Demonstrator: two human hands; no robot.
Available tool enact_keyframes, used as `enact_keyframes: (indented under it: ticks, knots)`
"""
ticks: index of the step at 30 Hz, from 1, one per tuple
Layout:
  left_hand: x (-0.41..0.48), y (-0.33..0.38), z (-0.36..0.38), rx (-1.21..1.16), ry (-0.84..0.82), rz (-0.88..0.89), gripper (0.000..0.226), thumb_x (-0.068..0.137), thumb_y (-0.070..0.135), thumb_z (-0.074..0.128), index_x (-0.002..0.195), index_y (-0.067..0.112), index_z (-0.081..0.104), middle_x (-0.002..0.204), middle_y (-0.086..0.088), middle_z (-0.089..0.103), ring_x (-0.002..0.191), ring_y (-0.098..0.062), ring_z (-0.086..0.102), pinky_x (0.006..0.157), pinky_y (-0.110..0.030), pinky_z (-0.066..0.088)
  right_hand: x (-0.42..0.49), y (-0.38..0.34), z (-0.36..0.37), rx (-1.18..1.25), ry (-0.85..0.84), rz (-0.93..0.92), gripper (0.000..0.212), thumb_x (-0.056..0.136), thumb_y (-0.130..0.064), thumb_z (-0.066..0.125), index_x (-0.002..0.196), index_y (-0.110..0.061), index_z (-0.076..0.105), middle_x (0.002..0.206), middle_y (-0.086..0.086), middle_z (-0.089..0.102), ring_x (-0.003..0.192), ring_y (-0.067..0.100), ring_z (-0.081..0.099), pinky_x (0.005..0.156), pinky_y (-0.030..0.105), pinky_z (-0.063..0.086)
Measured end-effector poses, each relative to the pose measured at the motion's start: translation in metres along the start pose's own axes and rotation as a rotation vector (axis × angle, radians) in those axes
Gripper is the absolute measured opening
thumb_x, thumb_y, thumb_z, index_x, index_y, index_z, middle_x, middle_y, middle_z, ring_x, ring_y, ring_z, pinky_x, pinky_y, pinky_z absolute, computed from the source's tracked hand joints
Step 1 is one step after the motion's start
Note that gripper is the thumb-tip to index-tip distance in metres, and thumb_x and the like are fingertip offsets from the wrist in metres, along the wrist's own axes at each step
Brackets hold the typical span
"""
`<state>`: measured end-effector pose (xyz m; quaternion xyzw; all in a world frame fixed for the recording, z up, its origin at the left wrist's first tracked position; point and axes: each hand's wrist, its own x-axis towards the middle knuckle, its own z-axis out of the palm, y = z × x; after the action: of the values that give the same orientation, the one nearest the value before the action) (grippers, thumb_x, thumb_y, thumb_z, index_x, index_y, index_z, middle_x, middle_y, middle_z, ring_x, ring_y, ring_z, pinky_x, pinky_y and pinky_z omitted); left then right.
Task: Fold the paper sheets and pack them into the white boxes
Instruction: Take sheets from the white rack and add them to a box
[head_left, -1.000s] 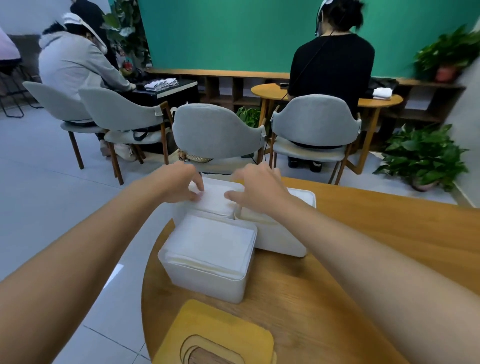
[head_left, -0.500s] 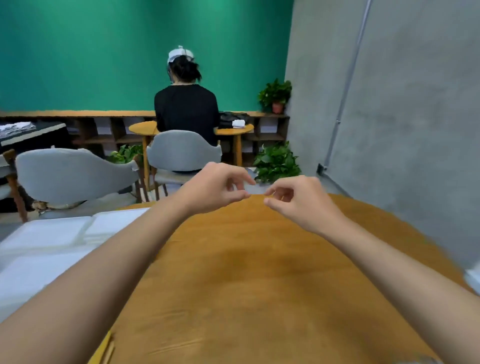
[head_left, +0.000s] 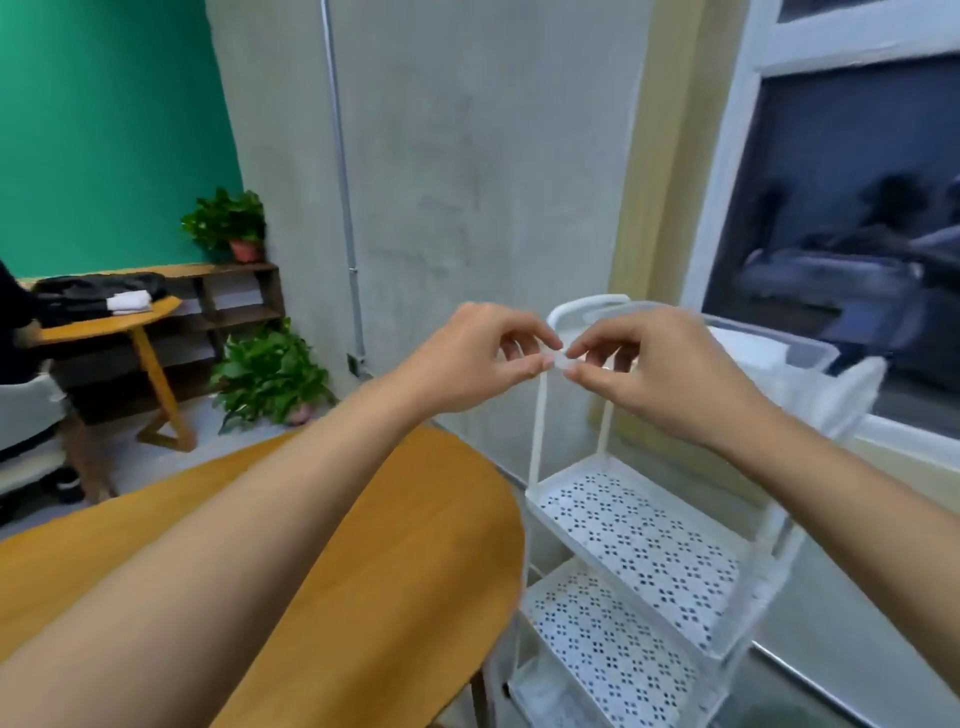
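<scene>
My left hand and my right hand are raised side by side in front of me, above the table's right end and the cart. The thumb and forefinger tips of both hands meet and pinch a tiny white scrap, too small to identify. The other fingers are curled. A clear bin on the cart's top tier holds white paper sheets. No white box is in view.
The round wooden table fills the lower left. A white three-tier cart with perforated shelves stands right of it, by a window. Beyond are a potted plant, a small wooden table and a grey wall.
My view has swung right, away from the white boxes and the seated people, to the cart. My hands left the boxes, lifted, and their fingertips have come together.
</scene>
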<state>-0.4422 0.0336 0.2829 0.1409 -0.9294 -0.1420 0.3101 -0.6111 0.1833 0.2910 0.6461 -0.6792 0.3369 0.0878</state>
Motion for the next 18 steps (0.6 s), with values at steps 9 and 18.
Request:
enact_keyframes:
  ticks: [9,18]
  knots:
    - [0.132,0.032,0.073,-0.113,-0.055,0.080,0.018,0.100,0.018,0.070,0.115,0.021,0.081,0.104,0.013,0.076,0.098,-0.005,0.069,0.090,-0.017,0.053,0.016,0.114,-0.076,-0.228,-0.048,0.210,0.014,0.089,-0.032,0.082,0.103,-0.028,0.083,0.087,-0.010,0.076,0.077,-0.003,0.065,0.064,0.006,0.040]
    - [0.195,0.025,0.079,-0.055,-0.574,0.040,0.024,0.090,0.023,0.083,0.114,0.027,0.081,0.115,0.015,0.078,0.109,-0.003,0.071,0.094,-0.012,0.053,0.032,0.158,-0.082,-0.148,-0.246,0.297,0.018,0.082,-0.050,0.084,0.095,-0.037,0.084,0.086,-0.023,0.076,0.083,-0.010,0.066,0.081,0.022,0.057]
